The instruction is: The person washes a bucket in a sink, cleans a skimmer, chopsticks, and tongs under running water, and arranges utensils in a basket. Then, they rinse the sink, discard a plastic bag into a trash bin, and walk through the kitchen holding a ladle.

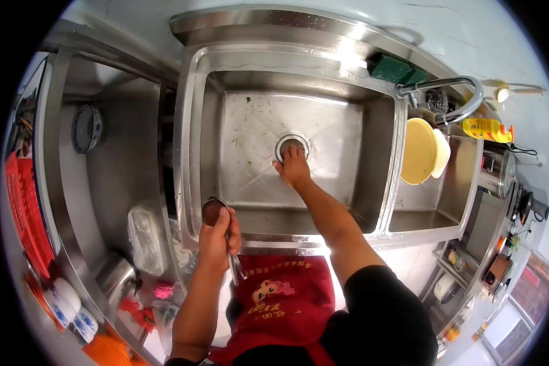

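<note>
My right hand [294, 165] reaches down into the large steel sink [244, 183], with its fingers over the drain [291, 145] at the bottom. Its fingertips are in the drain opening, and whatever they hold, if anything, is hidden. At the sink's front left edge, my left hand [218, 238] is closed around a metal utensil [236, 268] with a long handle. A dark brown round piece [212, 212] lies in the utensil's rounded head, near my left thumb. Small green scraps [238, 141] are scattered over the sink floor.
A smaller basin on the right holds a yellow bowl [418, 151]. The curved faucet [470, 100], a green sponge [391, 68] and a yellow bottle [485, 130] are along the back right. A steel shelf unit [113, 152] stands at left.
</note>
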A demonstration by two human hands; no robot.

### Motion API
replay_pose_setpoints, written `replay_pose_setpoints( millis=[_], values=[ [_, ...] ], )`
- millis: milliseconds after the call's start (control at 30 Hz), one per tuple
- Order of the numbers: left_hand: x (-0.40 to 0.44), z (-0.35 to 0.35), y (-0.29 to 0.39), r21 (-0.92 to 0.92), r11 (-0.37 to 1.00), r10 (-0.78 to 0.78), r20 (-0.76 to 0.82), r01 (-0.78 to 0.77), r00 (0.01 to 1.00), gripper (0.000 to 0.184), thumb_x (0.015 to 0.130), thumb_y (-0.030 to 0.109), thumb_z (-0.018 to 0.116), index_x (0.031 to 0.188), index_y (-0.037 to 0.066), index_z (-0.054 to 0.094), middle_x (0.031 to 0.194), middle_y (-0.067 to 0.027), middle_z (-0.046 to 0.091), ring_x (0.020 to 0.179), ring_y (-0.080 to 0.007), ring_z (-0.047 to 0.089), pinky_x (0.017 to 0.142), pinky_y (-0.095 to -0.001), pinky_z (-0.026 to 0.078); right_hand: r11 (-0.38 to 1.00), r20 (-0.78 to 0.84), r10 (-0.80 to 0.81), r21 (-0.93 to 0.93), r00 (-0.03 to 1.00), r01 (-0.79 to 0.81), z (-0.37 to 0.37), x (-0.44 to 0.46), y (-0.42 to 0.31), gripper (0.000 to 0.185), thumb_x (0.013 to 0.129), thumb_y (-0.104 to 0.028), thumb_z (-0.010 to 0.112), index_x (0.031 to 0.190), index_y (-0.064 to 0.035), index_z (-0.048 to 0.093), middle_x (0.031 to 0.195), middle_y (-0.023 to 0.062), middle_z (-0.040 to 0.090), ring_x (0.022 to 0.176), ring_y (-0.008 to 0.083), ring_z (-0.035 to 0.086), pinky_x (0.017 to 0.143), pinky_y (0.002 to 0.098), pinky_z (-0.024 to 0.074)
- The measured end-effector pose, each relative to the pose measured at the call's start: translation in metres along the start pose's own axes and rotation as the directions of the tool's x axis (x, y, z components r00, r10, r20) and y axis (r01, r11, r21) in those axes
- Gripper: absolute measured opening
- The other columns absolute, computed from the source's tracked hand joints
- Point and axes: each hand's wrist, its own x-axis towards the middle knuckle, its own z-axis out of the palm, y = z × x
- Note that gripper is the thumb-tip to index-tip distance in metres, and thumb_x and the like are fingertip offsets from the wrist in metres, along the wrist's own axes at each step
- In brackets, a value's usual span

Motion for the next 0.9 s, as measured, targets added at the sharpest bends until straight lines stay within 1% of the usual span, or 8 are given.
replay_pose_setpoints(
  millis=[400, 500, 567, 700, 767, 833, 867, 900],
  values=[
    [-0.001, -0.019, 0.012, -0.026, 0.999, -0.027, 0.006, 0.027, 1.0, 0.026, 0.095, 0.032, 0.054, 0.099, 0.007, 0.05, 0.068, -0.0016, 0.05, 0.045, -0.0072, 0.041, 0.036, -0.0215, 0.03, 0.936, -0.113, 0.257, 0.278, 0.96, -0.218, 0.018, 0.019, -0.005, 0.015, 0.079, -0.01, 0.065, 0.087, 0.0009, 0.057, 0.088, 0.0181, 0.061, 0.083, 0.0354, 0.057, 0.077, 0.0461, 0.0462],
    [-0.004, -0.022, 0.008, -0.052, 0.998, -0.045, 0.021, 0.046, 0.999, 0.025, 0.095, 0.031, 0.054, 0.099, 0.007, 0.05, 0.068, -0.0016, 0.05, 0.045, -0.0071, 0.041, 0.036, -0.0212, 0.03, 0.801, 0.096, 0.354, 0.483, 0.931, -0.354, 0.006, 0.021, 0.009, 0.011, 0.079, -0.006, 0.066, 0.084, -0.0007, 0.059, 0.077, 0.0125, 0.061, 0.067, 0.0254, 0.059, 0.062, 0.038, 0.0495],
    [-0.007, -0.02, 0.007, -0.06, 0.997, -0.04, 0.041, 0.043, 0.998, 0.025, 0.095, 0.031, 0.054, 0.099, 0.007, 0.05, 0.068, -0.0016, 0.05, 0.045, -0.007, 0.041, 0.036, -0.0211, 0.029, -0.111, 0.691, 0.006, 0.719, 0.723, -0.686, -0.01, 0.02, 0.015, 0.007, 0.083, -0.004, 0.065, 0.087, -0.0035, 0.059, 0.076, 0.0071, 0.061, 0.063, 0.017, 0.057, 0.057, 0.0287, 0.0485],
    [-0.022, -0.005, 0.009, -0.055, 0.996, -0.06, 0.057, 0.063, 0.997, 0.024, 0.095, 0.03, 0.054, 0.099, 0.006, 0.051, 0.068, -0.0018, 0.05, 0.046, -0.0071, 0.04, 0.036, -0.0214, 0.029, -0.331, 0.683, -0.204, 0.626, 0.701, -0.706, -0.054, -0.01, 0.005, 0.007, 0.087, -0.002, 0.062, 0.093, -0.004, 0.058, 0.076, 0.0036, 0.059, 0.065, 0.0146, 0.056, 0.058, 0.0253, 0.0479],
    [-0.024, 0.002, 0.01, -0.06, 0.996, -0.066, 0.049, 0.069, 0.997, 0.024, 0.095, 0.03, 0.053, 0.099, 0.006, 0.051, 0.068, -0.0018, 0.05, 0.046, -0.0071, 0.04, 0.037, -0.0216, 0.03, -0.319, 0.681, -0.194, 0.637, 0.706, -0.702, -0.064, -0.013, 0.02, 0.008, 0.085, 0.0, 0.062, 0.092, -0.0023, 0.06, 0.078, 0.0048, 0.06, 0.065, 0.0145, 0.056, 0.056, 0.0263, 0.0469],
    [-0.022, 0.003, 0.004, -0.055, 0.997, -0.056, 0.056, 0.059, 0.997, 0.023, 0.095, 0.029, 0.053, 0.099, 0.007, 0.051, 0.067, -0.0019, 0.05, 0.046, -0.0073, 0.04, 0.037, -0.0217, 0.03, 0.298, 0.59, 0.121, 0.745, 0.798, -0.597, -0.052, -0.008, 0.041, 0.011, 0.082, 0.0, 0.061, 0.093, -0.0007, 0.062, 0.078, 0.0058, 0.061, 0.065, 0.0155, 0.057, 0.057, 0.0286, 0.0472],
    [-0.023, 0.002, 0.0, -0.06, 0.996, -0.066, 0.042, 0.068, 0.997, 0.023, 0.095, 0.029, 0.053, 0.099, 0.007, 0.051, 0.067, -0.0019, 0.05, 0.046, -0.0073, 0.04, 0.037, -0.0217, 0.03, 0.288, 0.523, 0.231, 0.769, 0.82, -0.571, -0.043, -0.001, 0.047, 0.014, 0.08, -0.001, 0.06, 0.092, 0.003, 0.062, 0.077, 0.0081, 0.062, 0.065, 0.0163, 0.057, 0.058, 0.0307, 0.0487],
    [-0.021, 0.002, -0.004, -0.05, 0.997, -0.049, 0.052, 0.052, 0.997, 0.023, 0.095, 0.03, 0.053, 0.099, 0.007, 0.051, 0.067, -0.0019, 0.05, 0.046, -0.0074, 0.04, 0.037, -0.0217, 0.03, 0.6, 0.357, 0.28, 0.659, 0.891, -0.453, -0.045, 0.007, 0.046, 0.021, 0.081, -0.011, 0.061, 0.093, 0.0061, 0.061, 0.074, 0.0128, 0.063, 0.066, 0.0239, 0.06, 0.064, 0.0341, 0.0509]
  ],
)
